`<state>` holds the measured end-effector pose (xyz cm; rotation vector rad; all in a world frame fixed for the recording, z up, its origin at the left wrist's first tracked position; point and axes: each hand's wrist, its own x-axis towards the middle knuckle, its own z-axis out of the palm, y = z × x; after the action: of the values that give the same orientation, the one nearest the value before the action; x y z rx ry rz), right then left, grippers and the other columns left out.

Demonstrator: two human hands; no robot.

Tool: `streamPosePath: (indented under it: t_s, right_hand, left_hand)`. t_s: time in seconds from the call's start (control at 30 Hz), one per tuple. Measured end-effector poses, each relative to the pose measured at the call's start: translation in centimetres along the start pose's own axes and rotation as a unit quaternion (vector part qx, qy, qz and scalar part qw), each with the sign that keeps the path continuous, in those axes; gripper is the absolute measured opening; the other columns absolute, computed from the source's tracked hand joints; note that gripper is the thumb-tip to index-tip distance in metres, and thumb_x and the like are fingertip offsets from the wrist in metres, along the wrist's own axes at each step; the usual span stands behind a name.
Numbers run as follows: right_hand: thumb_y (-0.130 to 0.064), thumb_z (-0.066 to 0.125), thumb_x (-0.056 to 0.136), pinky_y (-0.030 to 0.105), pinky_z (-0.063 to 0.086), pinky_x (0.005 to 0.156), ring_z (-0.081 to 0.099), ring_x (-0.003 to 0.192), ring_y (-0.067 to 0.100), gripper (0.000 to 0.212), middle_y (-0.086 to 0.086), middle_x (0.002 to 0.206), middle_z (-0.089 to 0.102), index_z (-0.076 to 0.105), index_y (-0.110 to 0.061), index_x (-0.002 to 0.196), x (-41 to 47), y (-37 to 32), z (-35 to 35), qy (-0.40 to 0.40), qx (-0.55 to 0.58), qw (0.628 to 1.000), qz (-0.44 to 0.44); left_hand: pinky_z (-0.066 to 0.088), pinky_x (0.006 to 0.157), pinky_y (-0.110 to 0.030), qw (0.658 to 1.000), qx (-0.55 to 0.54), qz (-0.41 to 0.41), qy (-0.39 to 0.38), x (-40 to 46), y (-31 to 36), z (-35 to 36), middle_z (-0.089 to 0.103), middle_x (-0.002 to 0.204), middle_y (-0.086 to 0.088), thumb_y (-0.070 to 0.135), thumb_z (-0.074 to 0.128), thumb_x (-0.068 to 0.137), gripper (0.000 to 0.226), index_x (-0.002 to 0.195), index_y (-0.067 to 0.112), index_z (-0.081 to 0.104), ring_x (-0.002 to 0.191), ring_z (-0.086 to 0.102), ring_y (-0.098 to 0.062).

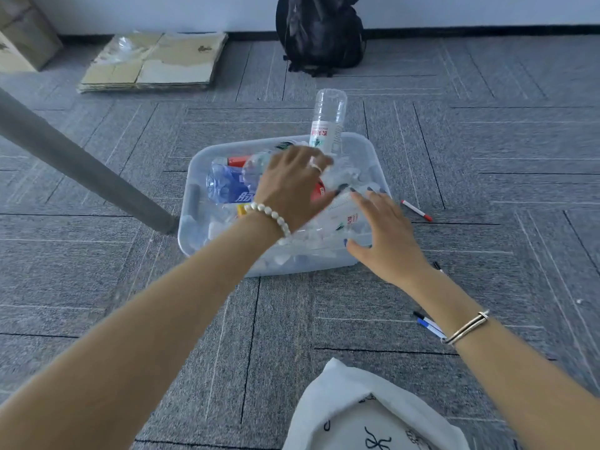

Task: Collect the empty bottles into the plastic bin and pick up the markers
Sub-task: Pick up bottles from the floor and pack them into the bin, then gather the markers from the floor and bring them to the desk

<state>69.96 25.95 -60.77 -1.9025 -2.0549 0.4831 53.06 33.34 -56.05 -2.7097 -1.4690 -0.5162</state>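
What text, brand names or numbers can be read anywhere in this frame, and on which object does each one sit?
Upright clear plastic bottle at the bin's far rim: red Chinese characters on a white label, too blurred to read.
Blue-labelled clear bottle in the translucent plastic bin: white characters, unreadable.
Clear bottle beside the right hand: small red print, unreadable.
White cloth at the bottom: black scribbles, not legible.

Grey carpet tiles (324, 319) covering the floor, dark seams running btwn them. Black backpack (319, 34) leaning against the white wall (162, 11). Left of backpack, flattened cardboard (156, 61) lying by the wall; further left, a cardboard box (22, 37). Grey pole (81, 164) slanting down front-left of backpack.
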Motion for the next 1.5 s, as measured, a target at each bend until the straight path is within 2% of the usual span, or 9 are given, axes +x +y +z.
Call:
streamPosePath:
  t_s: [0.07, 0.2, 0.3, 0.53, 0.77, 0.87, 1.03, 1.17, 1.5]
  right_hand:
    - [-0.037, 0.059, 0.085, 0.045, 0.013, 0.117, 0.008, 0.145, 0.02, 0.078, 0.002, 0.155, 0.016, 0.011, -0.032, 0.146, -0.6, 1.6, -0.5, 0.003, 0.006, 1.0, 0.025]
    - [-0.038, 0.064, 0.082, 0.046, 0.019, 0.115, 0.015, 0.144, 0.021, 0.079, 0.003, 0.153, 0.024, 0.019, -0.026, 0.146, -2.1, 5.5, -1.6, 0.017, 0.009, 0.997, 0.069]
    - [-0.04, 0.063, 0.082, 0.046, 0.022, 0.115, 0.017, 0.143, 0.023, 0.08, 0.005, 0.154, 0.024, 0.019, -0.024, 0.146, -3.4, 8.2, -2.0, 0.005, -0.017, 0.995, 0.101]
    - [-0.04, 0.065, 0.081, 0.043, 0.025, 0.113, 0.023, 0.141, 0.024, 0.079, 0.006, 0.151, 0.029, 0.023, -0.022, 0.146, -6.0, 11.3, -3.3, 0.008, -0.057, 0.982, 0.181]
    - [-0.039, 0.063, 0.084, 0.046, 0.022, 0.115, 0.018, 0.143, 0.022, 0.075, 0.004, 0.154, 0.024, 0.021, -0.028, 0.145, -7.8, 12.4, -6.9, -0.046, -0.077, 0.965, 0.247]
    - [-0.042, 0.061, 0.084, 0.046, 0.024, 0.114, 0.023, 0.141, 0.021, 0.074, 0.003, 0.152, 0.028, 0.021, -0.028, 0.145, -7.7, 13.0, -8.4, -0.086, -0.107, 0.957, 0.255]
    - [-0.04, 0.059, 0.086, 0.042, 0.026, 0.113, 0.025, 0.139, 0.018, 0.07, 0.0, 0.15, 0.031, 0.022, -0.029, 0.144, -7.0, 17.2, -8.0, -0.123, -0.12, 0.952, 0.254]
    - [-0.037, 0.057, 0.088, 0.041, 0.026, 0.113, 0.024, 0.14, 0.02, 0.067, 0.002, 0.151, 0.03, 0.022, -0.028, 0.145, -4.6, 20.5, -4.5, -0.129, -0.088, 0.956, 0.248]
    - [-0.032, 0.053, 0.091, 0.041, 0.025, 0.112, 0.026, 0.138, 0.023, 0.062, 0.005, 0.149, 0.033, 0.025, -0.021, 0.145, 3.1, 27.1, 5.7, -0.129, -0.051, 0.969, 0.204]
  left_hand:
    - [0.035, 0.103, -0.04, 0.999, -0.011, 0.021, -0.022, -0.9, 2.2, 1.8, 0.054, 0.126, -0.005, 0.046, 0.056, 0.085, 0.047, 0.122, 0.017, 0.055, 0.12, 0.047, -0.024]
    - [0.034, 0.101, -0.037, 0.994, -0.068, -0.057, -0.056, -1.3, 5.2, 4.8, 0.05, 0.127, -0.001, 0.046, 0.056, 0.086, 0.047, 0.125, 0.02, 0.052, 0.121, 0.042, -0.022]
    - [0.035, 0.101, -0.037, 0.992, -0.087, -0.062, -0.067, -1.3, 7.0, 6.5, 0.05, 0.127, -0.001, 0.045, 0.056, 0.086, 0.046, 0.124, 0.02, 0.052, 0.121, 0.042, -0.022]
    - [0.032, 0.101, -0.037, 0.987, -0.095, 0.051, -0.117, -0.7, 9.9, 8.5, 0.05, 0.131, -0.004, 0.044, 0.053, 0.089, 0.049, 0.127, 0.014, 0.05, 0.123, 0.041, -0.024]
    - [0.029, 0.106, -0.04, 0.962, -0.047, 0.146, -0.226, 0.5, 11.4, 10.1, 0.038, 0.141, -0.005, 0.05, 0.046, 0.089, 0.059, 0.136, 0.015, 0.039, 0.132, 0.032, -0.024]
    - [0.027, 0.106, -0.043, 0.957, -0.028, 0.16, -0.24, 1.6, 12.1, 10.5, 0.04, 0.139, -0.006, 0.051, 0.046, 0.089, 0.059, 0.134, 0.014, 0.04, 0.131, 0.032, -0.024]
    - [0.015, 0.111, -0.039, 0.954, -0.065, 0.212, -0.203, 3.8, 15.5, 13.6, 0.036, 0.142, -0.005, 0.046, 0.044, 0.091, 0.056, 0.136, 0.012, 0.04, 0.137, 0.023, -0.024]
    - [0.017, 0.111, -0.039, 0.951, -0.092, 0.144, -0.259, 4.1, 17.3, 18.2, 0.032, 0.145, -0.004, 0.044, 0.044, 0.092, 0.057, 0.139, 0.014, 0.035, 0.137, 0.021, -0.023]
    - [0.019, 0.113, -0.041, 0.938, -0.015, 0.029, -0.346, 4.2, 14.1, 27.5, 0.025, 0.151, -0.005, 0.041, 0.045, 0.092, 0.057, 0.142, 0.017, 0.029, 0.14, 0.018, -0.023]
